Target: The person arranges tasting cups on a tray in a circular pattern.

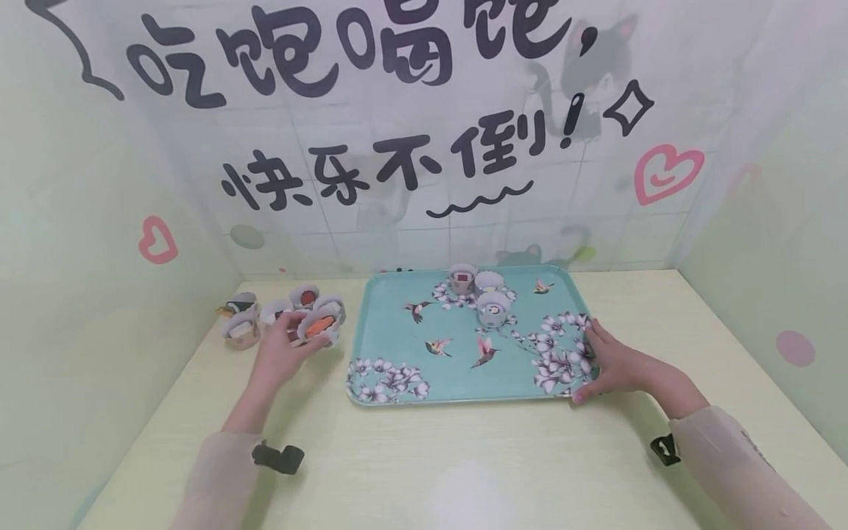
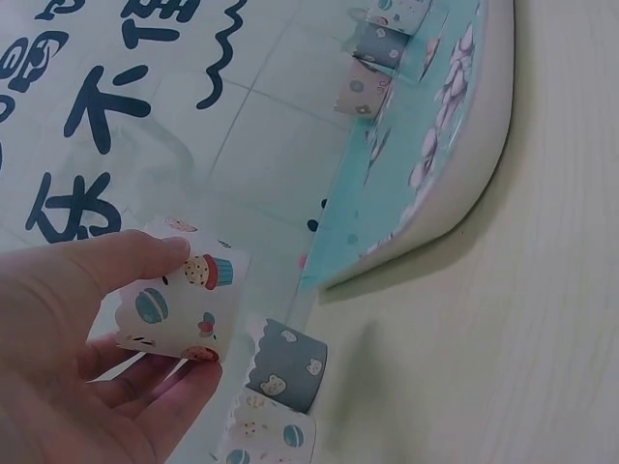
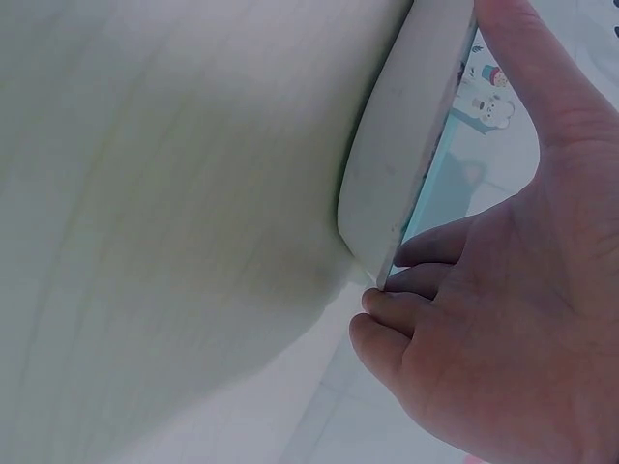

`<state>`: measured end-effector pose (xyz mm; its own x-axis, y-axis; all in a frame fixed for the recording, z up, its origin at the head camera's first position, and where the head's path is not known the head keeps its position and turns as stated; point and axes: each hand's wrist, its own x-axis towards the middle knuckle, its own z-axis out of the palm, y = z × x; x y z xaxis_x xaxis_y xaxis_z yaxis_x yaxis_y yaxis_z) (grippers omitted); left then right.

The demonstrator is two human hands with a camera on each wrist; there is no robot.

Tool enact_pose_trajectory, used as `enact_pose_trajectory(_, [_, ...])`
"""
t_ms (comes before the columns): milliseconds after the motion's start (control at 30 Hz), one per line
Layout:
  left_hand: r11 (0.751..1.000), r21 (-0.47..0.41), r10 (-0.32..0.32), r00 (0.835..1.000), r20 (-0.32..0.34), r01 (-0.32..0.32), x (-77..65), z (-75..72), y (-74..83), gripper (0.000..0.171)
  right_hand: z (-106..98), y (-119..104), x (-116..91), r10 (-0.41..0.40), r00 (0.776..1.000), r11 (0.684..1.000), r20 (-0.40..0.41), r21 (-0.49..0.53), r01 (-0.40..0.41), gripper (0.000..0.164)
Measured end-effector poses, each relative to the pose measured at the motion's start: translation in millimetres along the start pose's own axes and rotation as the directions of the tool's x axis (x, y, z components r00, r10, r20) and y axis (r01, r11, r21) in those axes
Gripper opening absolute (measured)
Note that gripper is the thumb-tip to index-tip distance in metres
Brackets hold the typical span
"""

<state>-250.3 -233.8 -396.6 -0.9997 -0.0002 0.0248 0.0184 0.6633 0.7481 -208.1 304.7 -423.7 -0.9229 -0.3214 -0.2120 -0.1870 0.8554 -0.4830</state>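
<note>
My left hand [image 1: 281, 352] pinches a paper baking cup [image 2: 184, 304] between thumb and fingers, left of the tray. The cup is white with cupcake prints and seems to have an orange piece inside in the head view. Close beyond it are a grey cup [image 2: 288, 365] and a white printed cup [image 2: 276, 430]. My right hand [image 1: 623, 364] holds the right edge of a turquoise tray [image 1: 391, 335], thumb near its front corner. Towards the tray's back stand a pinkish cup [image 1: 462, 280], a white-rimmed cup [image 1: 490, 281] and a pale cup [image 1: 493, 311].
More filled paper cups stand at the table's left, among them a pinkish one [image 1: 241, 331] and one with a dark filling [image 1: 241, 302]. Behind the table [image 1: 450, 464] rises a wall covering [image 1: 397, 243] with black lettering. Side panels close both sides.
</note>
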Motion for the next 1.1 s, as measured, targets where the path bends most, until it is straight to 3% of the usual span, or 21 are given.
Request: enact_pose_trajectory(1100, [0.991, -0.058, 0.123, 0.985, 0.118, -0.117, 25.1, 80.2, 53.2, 0.061, -1, 0, 1, 0.003, 1.000, 1.000, 0.004, 0.006, -0.003, 0.139])
